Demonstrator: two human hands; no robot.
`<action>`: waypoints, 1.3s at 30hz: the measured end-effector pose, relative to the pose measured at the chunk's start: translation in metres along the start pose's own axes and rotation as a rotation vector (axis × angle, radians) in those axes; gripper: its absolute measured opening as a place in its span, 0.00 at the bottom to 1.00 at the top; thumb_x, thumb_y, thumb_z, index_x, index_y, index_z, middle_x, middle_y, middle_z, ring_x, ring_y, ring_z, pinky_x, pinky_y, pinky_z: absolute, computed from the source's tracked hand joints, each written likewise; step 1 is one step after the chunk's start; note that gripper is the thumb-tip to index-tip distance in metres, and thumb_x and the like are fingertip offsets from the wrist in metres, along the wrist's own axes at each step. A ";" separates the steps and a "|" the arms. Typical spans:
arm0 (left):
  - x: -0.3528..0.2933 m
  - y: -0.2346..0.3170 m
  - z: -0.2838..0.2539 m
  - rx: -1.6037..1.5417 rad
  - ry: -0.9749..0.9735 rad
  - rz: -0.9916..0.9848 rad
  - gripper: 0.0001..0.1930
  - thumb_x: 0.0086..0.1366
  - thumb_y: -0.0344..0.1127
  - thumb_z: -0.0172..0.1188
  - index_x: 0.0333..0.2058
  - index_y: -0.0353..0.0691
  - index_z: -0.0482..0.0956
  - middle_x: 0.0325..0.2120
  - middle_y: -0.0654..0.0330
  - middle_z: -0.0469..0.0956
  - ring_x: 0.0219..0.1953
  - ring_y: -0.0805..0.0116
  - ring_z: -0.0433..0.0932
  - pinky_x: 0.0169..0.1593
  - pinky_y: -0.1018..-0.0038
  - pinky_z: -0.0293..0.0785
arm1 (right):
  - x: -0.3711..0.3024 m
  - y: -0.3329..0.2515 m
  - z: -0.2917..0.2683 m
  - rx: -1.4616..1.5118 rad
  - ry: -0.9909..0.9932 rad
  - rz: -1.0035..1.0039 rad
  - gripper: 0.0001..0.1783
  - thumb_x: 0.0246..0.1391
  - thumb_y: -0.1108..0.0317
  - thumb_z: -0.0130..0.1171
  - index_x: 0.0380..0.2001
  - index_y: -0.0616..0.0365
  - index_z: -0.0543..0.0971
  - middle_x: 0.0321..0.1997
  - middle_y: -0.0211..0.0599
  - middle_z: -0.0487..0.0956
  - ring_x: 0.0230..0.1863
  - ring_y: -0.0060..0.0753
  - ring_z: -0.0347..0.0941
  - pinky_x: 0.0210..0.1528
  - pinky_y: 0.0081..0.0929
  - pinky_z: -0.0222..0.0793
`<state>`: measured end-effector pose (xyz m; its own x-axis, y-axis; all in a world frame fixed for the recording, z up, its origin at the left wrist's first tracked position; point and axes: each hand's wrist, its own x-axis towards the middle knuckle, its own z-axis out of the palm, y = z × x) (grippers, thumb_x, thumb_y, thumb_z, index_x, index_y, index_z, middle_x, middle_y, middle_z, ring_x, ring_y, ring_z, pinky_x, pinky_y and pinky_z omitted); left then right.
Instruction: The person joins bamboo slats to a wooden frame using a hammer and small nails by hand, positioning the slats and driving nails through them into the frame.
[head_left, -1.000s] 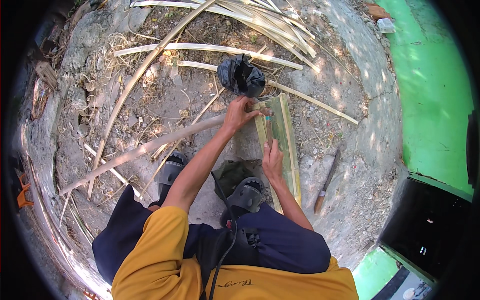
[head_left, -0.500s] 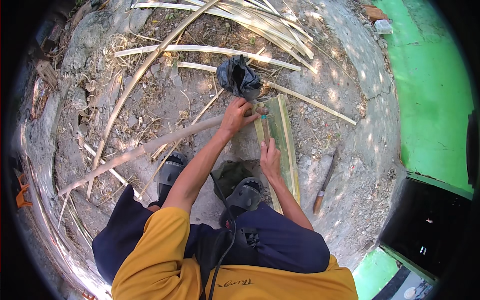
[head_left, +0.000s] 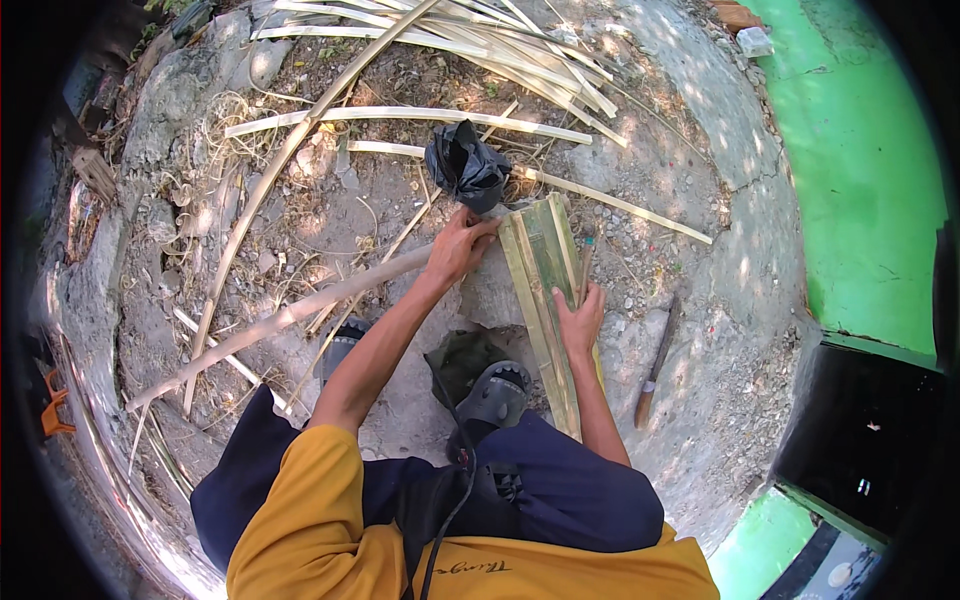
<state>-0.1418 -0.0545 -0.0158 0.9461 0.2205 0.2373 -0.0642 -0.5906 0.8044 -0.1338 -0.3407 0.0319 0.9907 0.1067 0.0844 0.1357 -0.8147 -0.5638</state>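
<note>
My left hand (head_left: 455, 250) is closed around the upper end of a long pale wooden pole (head_left: 300, 312), which slants down to the lower left. Its fingertips are beside the top left corner of a greenish board (head_left: 540, 255) edged with light strips. That board runs down to my right thigh. At its right side is my right hand (head_left: 580, 315), closed on a thin stick-like tool (head_left: 587, 258) with a teal tip; its exact kind is unclear. The thumb of that hand lies on the board, and its other fingers are partly hidden.
A crumpled black plastic bag (head_left: 467, 165) sits just beyond my left hand. On the ground to the right lies a knife (head_left: 657, 365) with a wooden handle. Several pale split strips (head_left: 400, 113) are strewn at the far side. A green wall (head_left: 860, 180) borders the right.
My right hand has moved right with the thin tool, from over the board to its right edge. The board has tilted, and the pole's end has drawn back left off it.
</note>
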 end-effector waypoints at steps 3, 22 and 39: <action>0.000 -0.001 0.003 -0.015 0.036 0.008 0.17 0.63 0.35 0.71 0.51 0.50 0.89 0.40 0.53 0.76 0.43 0.52 0.80 0.46 0.59 0.79 | 0.004 0.004 -0.002 0.003 -0.023 0.057 0.38 0.51 0.57 0.78 0.56 0.68 0.72 0.54 0.55 0.74 0.58 0.59 0.72 0.61 0.47 0.68; 0.004 0.034 0.027 0.227 0.178 -0.005 0.19 0.62 0.41 0.72 0.53 0.54 0.89 0.43 0.53 0.77 0.49 0.50 0.74 0.52 0.58 0.75 | 0.013 0.031 -0.009 -0.022 -0.077 0.085 0.37 0.49 0.55 0.79 0.53 0.68 0.73 0.50 0.55 0.77 0.54 0.59 0.75 0.57 0.49 0.69; 0.023 0.020 0.027 0.081 0.088 -0.108 0.21 0.62 0.46 0.72 0.54 0.53 0.87 0.46 0.58 0.85 0.56 0.54 0.77 0.63 0.51 0.56 | -0.052 -0.001 0.009 0.014 -0.136 0.013 0.32 0.44 0.57 0.81 0.46 0.60 0.74 0.41 0.49 0.79 0.45 0.57 0.78 0.47 0.49 0.73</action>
<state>-0.1132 -0.0826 -0.0089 0.9142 0.3514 0.2019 0.0653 -0.6195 0.7823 -0.1852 -0.3406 0.0206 0.9844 0.1727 -0.0346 0.1216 -0.8086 -0.5757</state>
